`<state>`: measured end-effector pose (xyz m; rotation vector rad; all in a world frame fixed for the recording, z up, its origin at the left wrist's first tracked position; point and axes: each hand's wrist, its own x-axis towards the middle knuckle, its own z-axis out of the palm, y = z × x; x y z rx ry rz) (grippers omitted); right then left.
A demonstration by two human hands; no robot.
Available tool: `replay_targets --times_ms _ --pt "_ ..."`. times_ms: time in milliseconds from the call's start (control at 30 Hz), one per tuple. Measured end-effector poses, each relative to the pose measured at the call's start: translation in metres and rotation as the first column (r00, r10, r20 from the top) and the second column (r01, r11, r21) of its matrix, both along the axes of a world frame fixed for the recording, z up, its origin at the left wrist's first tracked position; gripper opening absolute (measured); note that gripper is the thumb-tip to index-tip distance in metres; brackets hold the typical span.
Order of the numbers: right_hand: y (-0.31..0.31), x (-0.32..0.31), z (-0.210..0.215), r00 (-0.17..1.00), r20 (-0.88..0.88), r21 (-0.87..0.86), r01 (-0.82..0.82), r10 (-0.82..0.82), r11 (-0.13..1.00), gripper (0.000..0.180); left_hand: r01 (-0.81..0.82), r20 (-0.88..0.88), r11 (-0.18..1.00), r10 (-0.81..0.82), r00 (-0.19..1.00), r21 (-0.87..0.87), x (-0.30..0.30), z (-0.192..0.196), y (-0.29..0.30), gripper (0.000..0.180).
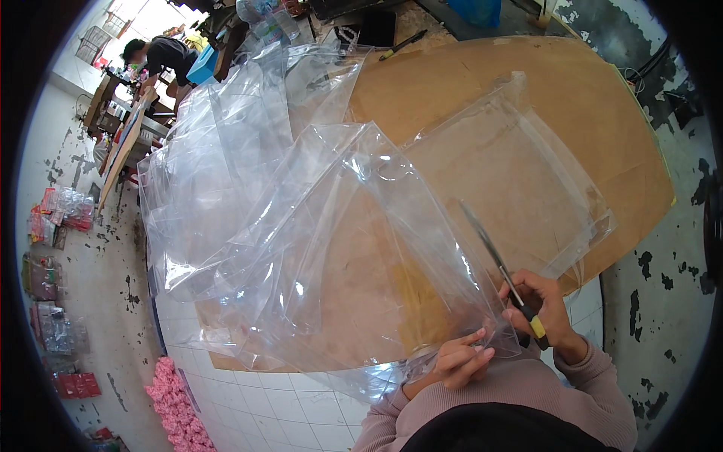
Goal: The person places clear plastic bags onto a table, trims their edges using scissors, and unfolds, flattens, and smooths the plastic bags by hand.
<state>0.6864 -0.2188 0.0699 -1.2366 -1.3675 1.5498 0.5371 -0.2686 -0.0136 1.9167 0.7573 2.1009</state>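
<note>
Now, left hand (461, 358) touching clear plastic sheet (361, 175), grip unclear, right hand (548, 307) gripping scissors (499, 263).

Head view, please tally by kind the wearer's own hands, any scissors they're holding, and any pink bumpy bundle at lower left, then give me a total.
Wearer's hands: 2, the left hand and the right hand
Held scissors: 1
Pink bumpy bundle: 1
Total: 4

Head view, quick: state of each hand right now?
Left hand: fingers curled at the clear plastic sheet; pinch can't be confirmed.
Right hand: closed, holding the long-bladed tool.
</note>
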Motion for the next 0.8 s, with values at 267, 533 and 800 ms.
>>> replay_targets --times_ms 267,533,800 --pt "0.007 -0.016 -0.002 0.999 -0.041 -0.011 -0.005 0.005 1.0 0.019 0.075 -0.066 0.996 -0.078 0.995 -0.037 -0.008 0.003 -0.001 0.016" --pt "0.014 -0.023 0.001 1.0 0.0 0.027 0.004 -0.004 1.0 0.016 0.039 -0.034 0.999 -0.04 0.999 -0.037 -0.003 0.002 -0.003 0.017" --pt "0.014 -0.023 -0.001 1.0 0.004 0.029 0.021 -0.021 0.999 0.017 0.049 -0.022 0.997 -0.05 0.998 -0.055 -0.004 0.007 -0.002 0.018"
